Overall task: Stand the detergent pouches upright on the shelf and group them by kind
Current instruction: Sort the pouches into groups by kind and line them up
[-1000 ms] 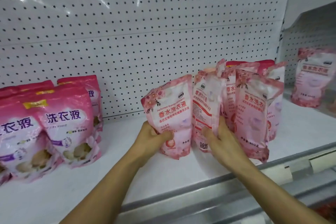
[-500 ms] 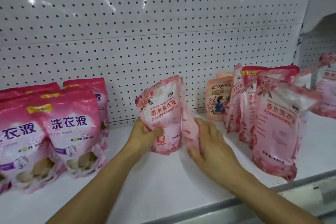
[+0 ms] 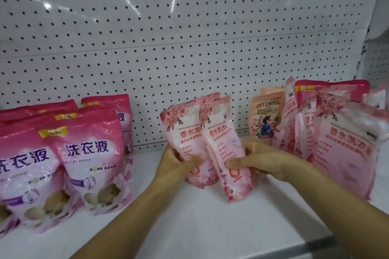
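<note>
Two rose-print perfumed detergent pouches mid-shelf: left hand (image 3: 179, 161) grips the rear pouch (image 3: 185, 132), right hand (image 3: 259, 161) pinches the front pouch (image 3: 223, 147), tilted vs its twin, prob. to pair same kind. Magenta pouches (image 3: 84, 153) grouped left, mixed pouches (image 3: 341, 132) right, on white shelf (image 3: 200, 227).

The second rose-print pouch (image 3: 226, 153), edge-on to the camera half a second ago, now shows its printed front, leaning in front of the first rose-print pouch (image 3: 185, 136) and overlapping its right side. The right hand (image 3: 259, 162) has shifted from lying against the pouch to gripping it, thumb across the front. The left hand (image 3: 179, 164) now presses its thumb lower on the first pouch.
</note>
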Available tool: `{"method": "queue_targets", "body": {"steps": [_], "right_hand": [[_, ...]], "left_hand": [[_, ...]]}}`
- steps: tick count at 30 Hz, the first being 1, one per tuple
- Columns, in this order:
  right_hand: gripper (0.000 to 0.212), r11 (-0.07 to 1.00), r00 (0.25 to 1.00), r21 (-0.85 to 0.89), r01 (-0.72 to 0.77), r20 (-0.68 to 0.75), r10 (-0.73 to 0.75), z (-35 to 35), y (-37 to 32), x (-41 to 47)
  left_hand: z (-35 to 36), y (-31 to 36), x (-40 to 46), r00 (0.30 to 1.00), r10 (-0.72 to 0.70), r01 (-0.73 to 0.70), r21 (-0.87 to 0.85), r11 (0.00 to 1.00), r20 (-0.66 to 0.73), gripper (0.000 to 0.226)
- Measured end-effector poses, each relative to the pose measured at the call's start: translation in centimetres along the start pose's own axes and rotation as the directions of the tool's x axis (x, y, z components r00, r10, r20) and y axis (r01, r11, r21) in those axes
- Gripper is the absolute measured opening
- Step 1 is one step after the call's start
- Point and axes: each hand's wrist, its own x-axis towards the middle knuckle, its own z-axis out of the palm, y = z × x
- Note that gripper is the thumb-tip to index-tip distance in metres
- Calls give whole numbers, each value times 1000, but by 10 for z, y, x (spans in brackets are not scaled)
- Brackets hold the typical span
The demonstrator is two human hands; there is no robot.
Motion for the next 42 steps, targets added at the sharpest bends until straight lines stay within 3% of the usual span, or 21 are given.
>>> {"method": "queue_targets", "body": {"steps": [2,5,8,11,21,24,27,29,30,32,34,36,38,40,42], "right_hand": [[31,992,998,120,29,-59,-22,5,6,1],[33,974,975,207,91,-219,-45,7,15,9],[37,955,884,258,144,-468,-7,4,16,34],[35,925,800,326,196,-598,42,4,14,64],[56,949,743,187,255,-665,-69,2,7,119],[67,958,741,106,267,-658,-134,5,10,115],[83,959,771,73,272,-614,-172,7,9,100],[84,956,801,12,294,-549,-239,9,9,77],[78,954,811,-69,292,-510,-285,11,11,61],[63,901,800,-341,268,-442,-405,13,17,25],[47,748,722,-610,261,-391,-571,14,19,-14],[33,555,587,-792,256,-329,-740,8,12,-53],[26,375,413,-904,206,-267,-871,-3,2,-87],[22,268,245,-959,89,-240,-939,-19,-3,-121],[23,264,126,-964,-32,-266,-956,-34,-3,-150]], "left_hand": [[11,-11,-2,994,3,-7,-40,999,-114,50],[17,-18,10,982,-15,3,-61,998,-187,40],[15,-15,38,962,-27,-2,-104,995,-272,34],[15,-16,71,957,-8,-23,-105,994,-289,29],[-4,-29,132,988,19,-22,-16,1000,-154,42],[7,-32,128,967,47,-38,41,998,-250,48],[17,-24,118,890,153,-88,167,982,-430,54],[18,-19,105,817,320,-145,366,919,-480,58],[20,-16,96,775,452,-216,487,846,-441,57],[32,-8,80,695,679,-403,654,640,-237,52],[53,4,72,692,722,-552,641,534,-6,43],[81,17,67,745,632,-633,530,565,215,30],[107,25,63,761,521,-648,417,637,386,37],[134,25,61,775,444,-611,352,710,450,49],[158,23,55,821,400,-540,327,776,407,52]]}}
